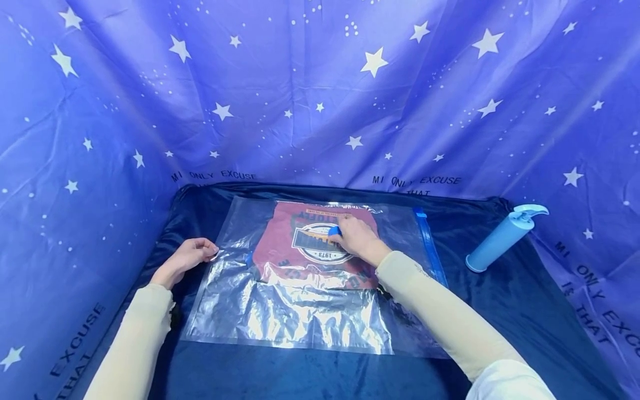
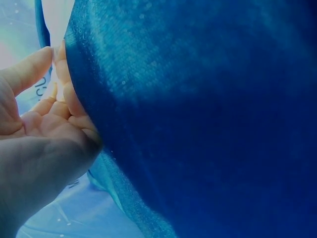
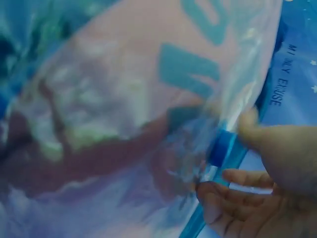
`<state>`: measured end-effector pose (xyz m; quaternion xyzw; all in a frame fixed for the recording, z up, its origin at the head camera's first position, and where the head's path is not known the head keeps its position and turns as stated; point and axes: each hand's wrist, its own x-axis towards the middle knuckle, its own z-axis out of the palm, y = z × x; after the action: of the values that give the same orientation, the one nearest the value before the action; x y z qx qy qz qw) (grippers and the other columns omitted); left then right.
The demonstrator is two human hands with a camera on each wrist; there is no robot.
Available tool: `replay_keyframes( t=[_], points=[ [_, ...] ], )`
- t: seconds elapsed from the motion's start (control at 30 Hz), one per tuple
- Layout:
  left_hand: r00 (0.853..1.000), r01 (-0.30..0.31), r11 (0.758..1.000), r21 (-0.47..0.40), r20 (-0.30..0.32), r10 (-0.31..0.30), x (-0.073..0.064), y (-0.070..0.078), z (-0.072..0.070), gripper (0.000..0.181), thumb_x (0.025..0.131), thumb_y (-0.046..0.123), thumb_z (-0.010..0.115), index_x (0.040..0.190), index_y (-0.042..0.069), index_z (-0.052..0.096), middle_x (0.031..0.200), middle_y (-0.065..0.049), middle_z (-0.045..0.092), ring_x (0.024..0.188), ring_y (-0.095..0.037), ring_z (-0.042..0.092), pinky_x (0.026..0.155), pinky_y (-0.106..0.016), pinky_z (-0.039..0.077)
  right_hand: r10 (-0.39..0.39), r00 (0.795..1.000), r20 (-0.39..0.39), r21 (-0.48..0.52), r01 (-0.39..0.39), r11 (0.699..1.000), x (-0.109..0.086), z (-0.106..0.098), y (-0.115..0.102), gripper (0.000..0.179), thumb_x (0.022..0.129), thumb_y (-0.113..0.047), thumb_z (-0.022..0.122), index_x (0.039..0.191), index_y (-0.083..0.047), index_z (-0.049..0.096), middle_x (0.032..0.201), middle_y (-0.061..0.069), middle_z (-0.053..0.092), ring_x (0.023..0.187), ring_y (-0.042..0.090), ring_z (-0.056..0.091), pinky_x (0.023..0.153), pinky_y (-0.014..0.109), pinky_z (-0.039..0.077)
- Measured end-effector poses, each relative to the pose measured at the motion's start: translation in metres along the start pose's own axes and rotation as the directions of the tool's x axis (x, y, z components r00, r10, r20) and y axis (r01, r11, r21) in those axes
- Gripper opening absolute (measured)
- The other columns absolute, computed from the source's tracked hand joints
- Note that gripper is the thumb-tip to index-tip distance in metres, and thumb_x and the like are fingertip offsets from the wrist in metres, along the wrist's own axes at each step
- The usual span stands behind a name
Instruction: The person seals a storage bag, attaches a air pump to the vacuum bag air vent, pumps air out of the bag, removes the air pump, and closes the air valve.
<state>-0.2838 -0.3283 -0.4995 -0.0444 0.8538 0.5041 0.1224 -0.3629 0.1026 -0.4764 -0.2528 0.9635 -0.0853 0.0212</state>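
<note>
A large clear plastic storage bag [image 1: 310, 319] lies flat with a folded maroon printed shirt [image 1: 277, 239] inside it. At the bag's left edge my left hand [image 1: 192, 253] pinches the plastic between thumb and fingertips; in the left wrist view this left hand [image 2: 54, 111] has thumb and forefinger meeting at the pale edge. My right hand [image 1: 357, 236] is over the shirt, a small blue plastic piece [image 1: 334, 230] between its thumb and fingers. In the right wrist view, the right hand [image 3: 257, 183] has its thumb and fingers around a blue piece [image 3: 221, 148] beside a blue strip.
Along the bag's right side runs a blue zip strip [image 1: 430, 244]. A light blue hand pump [image 1: 500, 239] stands tilted to the right of the bag. Dark blue cloth [image 1: 240, 372] covers the table, and star-printed curtains [image 1: 300, 83] enclose the back and sides.
</note>
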Motion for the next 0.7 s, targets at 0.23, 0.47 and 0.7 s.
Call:
replay_keyframes(
  t=[0.23,0.47,0.7],
  points=[
    [1.000,0.004,1.000,0.002,0.003,-0.004,0.0019,0.0008,-0.0008,0.016,0.105,0.008,0.059,0.105,-0.007,0.065,0.086,0.001,0.064,0.083,-0.014,0.058,0.074,-0.026,0.048,-0.147,0.984,0.100,-0.106,0.157,0.982,-0.0016,-0.0057,-0.0027,0.049,0.088,0.006,0.073,0.135,-0.005,0.067,0.133,0.019,0.062,0.116,0.037,0.066,0.091,0.052,0.059],
    [1.000,0.009,1.000,0.012,0.003,-0.009,0.0014,0.0002,0.0027,0.017,0.105,0.010,0.059,0.105,-0.005,0.066,0.087,0.001,0.065,0.084,-0.014,0.059,0.076,-0.026,0.049,-0.137,0.988,0.067,-0.134,0.145,0.980,-0.0011,-0.0094,0.0017,0.012,0.087,0.005,0.076,0.096,-0.001,0.071,0.097,0.015,0.070,0.092,0.038,0.072,0.081,0.051,0.061],
    [1.000,0.006,1.000,0.021,-0.008,-0.006,-0.0013,0.0020,0.0010,0.017,0.106,0.009,0.059,0.104,-0.007,0.065,0.087,-0.001,0.065,0.083,-0.014,0.059,0.075,-0.027,0.049,-0.043,0.999,0.025,-0.041,0.044,0.998,-0.0038,-0.0069,0.0023,0.035,0.098,-0.029,0.078,0.110,0.002,0.068,0.102,0.018,0.070,0.096,0.038,0.071,0.083,0.053,0.059]
  ],
)
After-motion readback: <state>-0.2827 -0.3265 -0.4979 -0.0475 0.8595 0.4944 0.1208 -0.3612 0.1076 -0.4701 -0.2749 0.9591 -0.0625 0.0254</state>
